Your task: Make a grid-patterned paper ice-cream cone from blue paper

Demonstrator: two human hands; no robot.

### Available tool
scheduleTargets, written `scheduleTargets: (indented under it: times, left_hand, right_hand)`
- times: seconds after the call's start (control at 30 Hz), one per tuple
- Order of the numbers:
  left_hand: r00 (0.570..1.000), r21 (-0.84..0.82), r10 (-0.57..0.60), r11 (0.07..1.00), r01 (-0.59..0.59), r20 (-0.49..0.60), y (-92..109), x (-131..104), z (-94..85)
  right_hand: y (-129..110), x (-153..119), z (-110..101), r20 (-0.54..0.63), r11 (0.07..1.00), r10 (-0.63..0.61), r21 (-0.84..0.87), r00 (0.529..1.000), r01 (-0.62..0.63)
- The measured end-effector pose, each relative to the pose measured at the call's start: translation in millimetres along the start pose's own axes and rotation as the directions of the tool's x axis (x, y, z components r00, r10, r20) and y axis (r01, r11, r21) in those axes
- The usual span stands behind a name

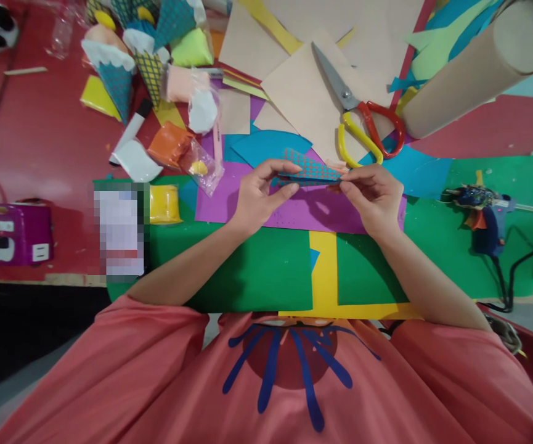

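Observation:
Between my two hands is a blue paper cone with a reddish grid pattern, lying sideways above a purple sheet. My left hand grips its wide end, thumb below and fingers above. At the narrow tip, the fingers of my right hand pinch the paper. Just beyond my hands rest large scissors with one red and one yellow handle loop, on beige paper. Finished-looking paper cones with white wavy rims lie at the upper left.
A blue glue gun lies on the green sheet at right. A cardboard tube leans at upper right. Clay packets, a marker, a phone-like blurred rectangle and a purple power socket block occupy the left.

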State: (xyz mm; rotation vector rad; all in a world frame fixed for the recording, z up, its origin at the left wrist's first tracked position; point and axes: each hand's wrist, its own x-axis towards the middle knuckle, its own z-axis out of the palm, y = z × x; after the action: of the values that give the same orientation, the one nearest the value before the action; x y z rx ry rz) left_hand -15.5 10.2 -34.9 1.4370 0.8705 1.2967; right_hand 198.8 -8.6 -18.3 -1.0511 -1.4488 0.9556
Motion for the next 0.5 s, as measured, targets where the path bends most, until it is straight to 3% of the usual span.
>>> scheduleTargets:
  times: [0.2, 0.3, 0.4, 0.5]
  left_hand:
    - [0.998, 0.043, -0.007, 0.999, 0.004, 0.068, 1.5, -3.6, 3.0]
    - [0.992, 0.072, -0.022, 0.997, 0.013, 0.128, 2.9, -5.8, 5.8]
    - [0.987, 0.125, -0.036, 0.992, 0.016, 0.159, 4.7, -7.0, 7.3]
    - [0.984, 0.166, -0.052, 0.986, 0.024, 0.169, 6.6, -7.4, 7.9]
  right_hand:
    - [-1.8, -5.0, -10.5, 0.034, 0.998, 0.056, 0.024, 0.998, -0.056]
    - [-11.2, -14.0, -17.3, 0.105, 0.994, 0.109, -0.018, 0.989, -0.108]
    - [-29.6, -25.0, -33.3, 0.107, 0.961, 0.183, -0.231, 0.977, -0.154]
    - [-48.6, -41.7, -74.6, -0.075, 0.834, 0.176, -0.519, 0.981, -0.189]
